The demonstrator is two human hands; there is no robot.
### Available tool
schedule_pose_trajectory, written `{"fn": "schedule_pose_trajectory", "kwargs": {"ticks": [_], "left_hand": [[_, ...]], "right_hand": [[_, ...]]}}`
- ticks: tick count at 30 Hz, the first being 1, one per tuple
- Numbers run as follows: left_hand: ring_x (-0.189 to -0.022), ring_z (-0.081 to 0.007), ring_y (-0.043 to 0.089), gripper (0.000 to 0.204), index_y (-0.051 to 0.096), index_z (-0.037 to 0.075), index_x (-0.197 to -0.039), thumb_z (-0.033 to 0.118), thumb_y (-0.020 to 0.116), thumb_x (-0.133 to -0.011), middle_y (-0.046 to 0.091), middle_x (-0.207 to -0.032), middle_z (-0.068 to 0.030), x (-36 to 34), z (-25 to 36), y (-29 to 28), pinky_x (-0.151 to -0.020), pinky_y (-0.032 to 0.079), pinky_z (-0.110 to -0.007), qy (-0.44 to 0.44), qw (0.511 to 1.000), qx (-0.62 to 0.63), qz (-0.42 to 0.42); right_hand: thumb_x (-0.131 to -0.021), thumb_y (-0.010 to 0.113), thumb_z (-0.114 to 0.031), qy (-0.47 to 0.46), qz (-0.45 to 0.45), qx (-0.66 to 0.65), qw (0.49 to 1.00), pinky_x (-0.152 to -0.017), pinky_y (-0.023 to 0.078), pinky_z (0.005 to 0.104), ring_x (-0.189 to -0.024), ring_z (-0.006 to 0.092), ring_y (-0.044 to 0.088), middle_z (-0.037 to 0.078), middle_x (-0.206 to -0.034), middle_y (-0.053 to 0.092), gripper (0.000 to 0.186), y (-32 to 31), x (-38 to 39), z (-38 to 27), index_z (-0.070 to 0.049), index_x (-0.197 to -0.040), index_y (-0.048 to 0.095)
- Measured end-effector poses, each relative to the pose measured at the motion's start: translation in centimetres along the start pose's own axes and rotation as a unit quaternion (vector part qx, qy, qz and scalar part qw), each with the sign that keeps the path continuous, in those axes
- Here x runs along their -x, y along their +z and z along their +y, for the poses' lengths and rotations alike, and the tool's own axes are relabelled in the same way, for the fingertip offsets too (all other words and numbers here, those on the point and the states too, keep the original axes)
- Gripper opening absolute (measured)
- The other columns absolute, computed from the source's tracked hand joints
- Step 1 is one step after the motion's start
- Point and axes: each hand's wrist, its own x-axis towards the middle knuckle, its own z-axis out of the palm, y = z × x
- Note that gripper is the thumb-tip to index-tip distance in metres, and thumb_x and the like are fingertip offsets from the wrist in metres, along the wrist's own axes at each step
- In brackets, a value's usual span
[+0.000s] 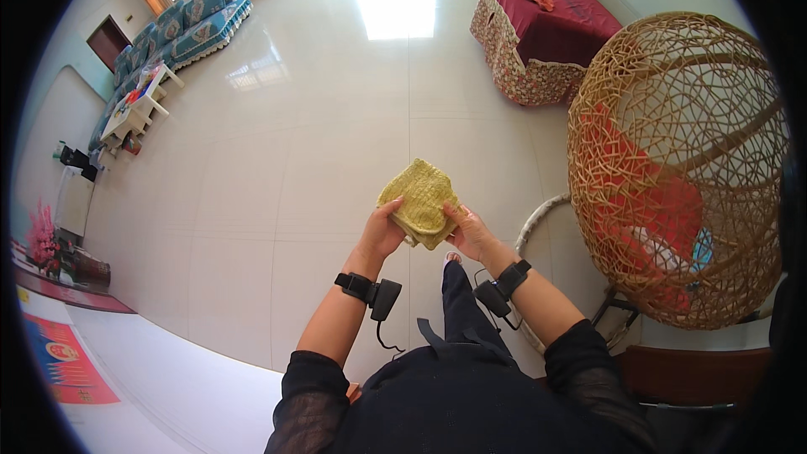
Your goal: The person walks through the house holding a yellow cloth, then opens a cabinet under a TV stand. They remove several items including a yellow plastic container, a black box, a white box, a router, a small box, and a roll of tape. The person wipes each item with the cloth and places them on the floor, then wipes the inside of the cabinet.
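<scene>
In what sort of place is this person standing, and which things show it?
Probably a home's living room: there is a patterned blue sofa at the far left, a low white table in front of it, and a rounded wicker chair at the right.

No lettering can be read, even on the red poster [80,374] at lower left.

From above and behind the fingers [392,208], 1 fisheye head view looks down and forward, near enough that the 2 forearms [333,319] show below them, wide enough to include floor [319,134] far beyond them.
</scene>
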Motion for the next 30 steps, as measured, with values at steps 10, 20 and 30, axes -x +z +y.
{"fn": "schedule_pose_trajectory", "kwargs": {"ticks": [10, 20, 30], "left_hand": [[-0.112, -0.0273, 0.056, 0.034, 0.048, -0.003, -0.125, 0.012, 0.049, -0.095, 0.056, -0.123, -0.0137, -27.3, 15.0, 0.2, -0.095, 0.047, -0.043, 0.044, 0.992, -0.073, 0.091], [-0.119, -0.0230, 0.050, 0.044, 0.040, 0.004, -0.137, 0.009, 0.052, -0.095, 0.052, -0.128, -0.0099, -57.1, 30.7, -0.7, -0.099, 0.043, -0.038, 0.072, 0.988, -0.130, 0.031], [-0.136, -0.0300, 0.033, 0.061, 0.047, 0.016, -0.136, 0.014, 0.071, -0.080, 0.037, -0.147, -0.0093, -88.8, 41.7, 10.6, -0.111, 0.030, -0.042, 0.171, 0.632, -0.707, -0.265]], "right_hand": [[-0.081, 0.075, -0.020, -0.032, -0.034, 0.236, 0.971, -0.081, 0.052, 0.0286, -0.093, 0.0137, 0.061, 0.005, -0.101, 0.062, 0.038, 1.4, -27.2, -18.9, -0.002, -0.109, 0.058], [-0.089, 0.063, -0.038, -0.050, 0.053, 0.312, 0.947, -0.095, 0.044, 0.0400, -0.115, 0.0204, 0.052, 0.010, -0.124, 0.053, 0.064, 2.1, -56.1, -33.2, -0.005, -0.137, 0.036], [-0.094, 0.030, -0.062, 0.057, -0.162, -0.189, 0.967, -0.098, 0.042, 0.0537, -0.118, 0.0315, 0.051, 0.012, -0.127, 0.053, 0.067, 6.2, -82.3, -54.9, -0.011, -0.136, 0.041]]}}
